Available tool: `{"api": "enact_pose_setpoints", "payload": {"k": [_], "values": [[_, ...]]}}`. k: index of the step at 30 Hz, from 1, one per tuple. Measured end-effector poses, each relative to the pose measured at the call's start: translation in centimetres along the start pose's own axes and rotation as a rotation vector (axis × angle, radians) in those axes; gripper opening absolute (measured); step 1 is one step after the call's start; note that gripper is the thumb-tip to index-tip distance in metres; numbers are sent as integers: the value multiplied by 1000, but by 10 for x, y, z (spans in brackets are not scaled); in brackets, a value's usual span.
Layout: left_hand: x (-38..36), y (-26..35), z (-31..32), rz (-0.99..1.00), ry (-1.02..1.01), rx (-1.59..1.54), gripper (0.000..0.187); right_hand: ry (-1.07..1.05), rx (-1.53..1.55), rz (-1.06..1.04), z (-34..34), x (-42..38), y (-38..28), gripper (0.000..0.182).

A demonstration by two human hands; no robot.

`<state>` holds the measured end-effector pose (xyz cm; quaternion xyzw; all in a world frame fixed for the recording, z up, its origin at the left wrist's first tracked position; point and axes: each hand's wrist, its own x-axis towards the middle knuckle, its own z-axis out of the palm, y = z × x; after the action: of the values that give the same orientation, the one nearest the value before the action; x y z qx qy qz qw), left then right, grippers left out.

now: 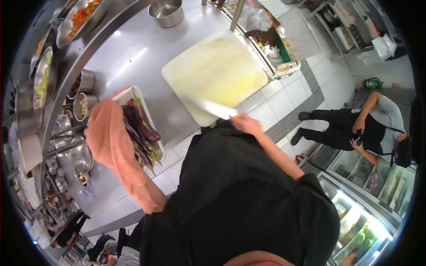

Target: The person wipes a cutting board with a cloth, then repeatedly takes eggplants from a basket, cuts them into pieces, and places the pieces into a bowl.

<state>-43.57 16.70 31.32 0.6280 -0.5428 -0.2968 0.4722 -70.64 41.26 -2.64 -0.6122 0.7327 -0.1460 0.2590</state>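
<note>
A knife [215, 107] is gripped in my right hand [246, 124], its blade blurred over the near edge of the cutting board [213, 66]. The board is white with yellowish stains and has nothing lying on it. An orange cloth [111, 137] drapes over my left hand and most of my left forearm [154, 191], so the fingers are hidden. That covered hand is beside a white plastic basket [146, 106] of long purple eggplants [140, 124], overlapping its left side in view.
A metal pot [165, 12] stands on the steel counter [137, 53]. Bowls of chopped vegetables [84, 17] line the raised shelf at left. A green-edged bin [277, 53] adjoins the board. Another person [372, 128] stands at right near a lit display fridge [355, 226].
</note>
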Motion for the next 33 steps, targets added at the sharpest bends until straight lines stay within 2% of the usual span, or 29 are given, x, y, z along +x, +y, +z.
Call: {"api": "enact_pose_setpoints", "payload": {"k": [1,2,4,6,7,9,10,11,12,14,16,18,20,21,22,23,24,26,27,29,32,33], "values": [[-2,3,7,-7,-64,53,17,-162,-45,16,-8,12,-28,40],[-2,4,9,-8,-126,114,18,-171,-48,18,-12,11,-27,40],[-4,2,7,2,-223,201,20,98,-160,349,-27,14,-11,40],[-14,-6,4,14,-285,182,21,436,-65,569,-56,7,49,39],[-19,-10,5,21,-312,154,22,439,-58,563,-58,5,40,39],[-27,-17,9,7,-340,111,23,389,-117,401,-68,-18,25,44],[-31,-20,11,-8,-356,97,23,291,-97,140,-55,-22,13,44],[-35,-23,13,-28,-375,87,24,75,-181,-19,-41,-27,1,45],[-38,-26,15,-50,-379,81,24,46,-143,-204,-33,-31,-1,44],[-47,-26,18,-51,-389,69,25,62,-131,23,-38,-38,6,43],[-53,-14,24,-42,-380,142,23,253,-174,362,-47,-51,80,42],[-58,-14,28,-38,-394,223,21,488,-216,590,-82,-63,116,42],[-52,-43,37,-98,-399,409,17,424,-155,493,-80,-66,108,42],[-51,-60,43,-84,-409,440,16,346,-211,306,-63,-61,93,44],[-50,-79,48,-28,-421,438,16,306,-195,-5,-54,-51,71,50],[-48,-101,55,38,-432,438,15,211,-177,-162,-53,-43,51,57],[-42,-122,61,112,-438,434,15,44,-172,-142,-39,-33,59,55],[-26,-165,76,274,-442,421,15,53,-197,241,-69,-21,75,52],[-15,-183,85,347,-436,419,15,266,-155,343,-57,-26,137,49],[9,-216,108,460,-413,435,16,423,-168,727,-129,-41,166,40],[53,-239,171,412,-363,556,10,789,-148,584,-178,-91,235,40],[73,-247,203,388,-320,665,9,797,-146,588,-186,-99,238,40]]}}
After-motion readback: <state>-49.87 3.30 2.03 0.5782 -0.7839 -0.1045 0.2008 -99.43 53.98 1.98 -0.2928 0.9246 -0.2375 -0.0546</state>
